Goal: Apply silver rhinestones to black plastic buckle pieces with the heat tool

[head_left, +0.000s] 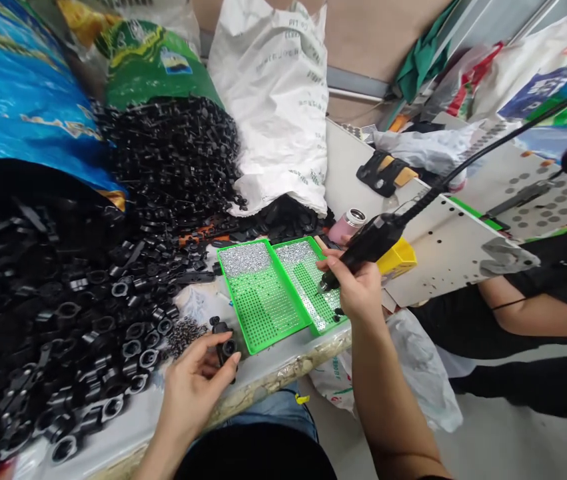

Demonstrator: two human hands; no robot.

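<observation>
My left hand (196, 383) holds a small black plastic part (224, 347) between thumb and fingers, close to the table's front edge (283, 373). My right hand (358, 290) grips a black corded pen-like tool (368, 247), its tip (323, 285) down over a green perforated tray (308, 283). Next to that tray lies a second green perforated tray (236, 300). Small silver studs (246, 259) are heaped at the far end of each. A large heap of black plastic parts (53, 300) spreads to my left, and a small pile of dark beads (180, 337) lies by my left hand.
White woven sacks (273, 100) and a blue bag (18, 87) stand behind the heap. To the right are a pink can (346, 225), a yellow container (397, 259) and a perforated metal plate (443, 247). A co-worker's arm (538, 317) is at the right.
</observation>
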